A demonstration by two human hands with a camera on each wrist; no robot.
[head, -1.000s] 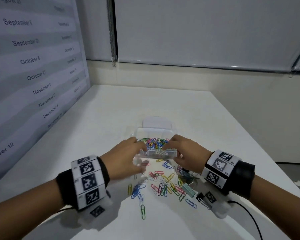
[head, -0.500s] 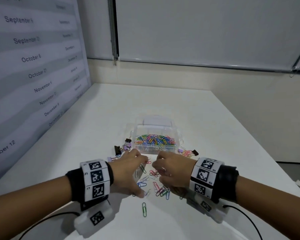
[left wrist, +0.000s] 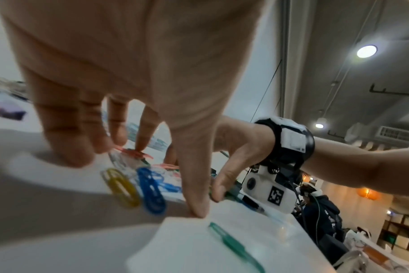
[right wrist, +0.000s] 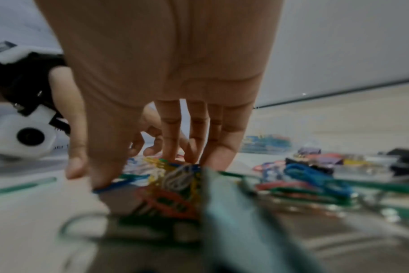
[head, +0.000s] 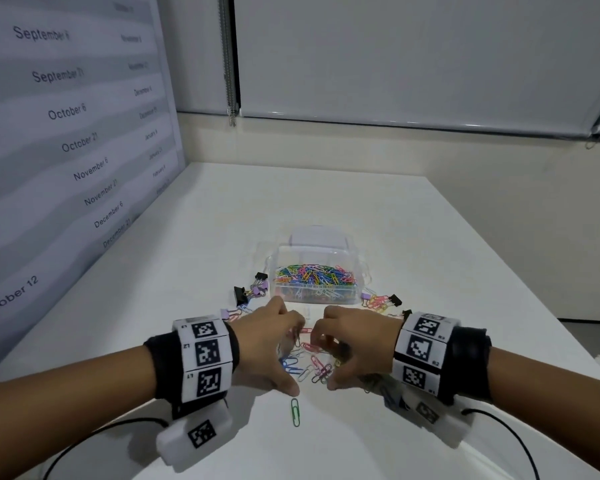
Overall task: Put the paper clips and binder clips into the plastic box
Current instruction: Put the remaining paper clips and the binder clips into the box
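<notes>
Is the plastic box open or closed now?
Open. The plastic box has no lid on top, and the colored paper clips heaped inside lie uncovered.

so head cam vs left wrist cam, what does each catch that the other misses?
Head only: the plastic box heaped with paper clips, and black binder clips left of it. Left wrist only: a yellow paper clip and a blue paper clip under the left hand, plus ceiling lights. Both: the right hand, both hands' fingertips down around the loose clips, and the lone green paper clip nearer the person.
</notes>
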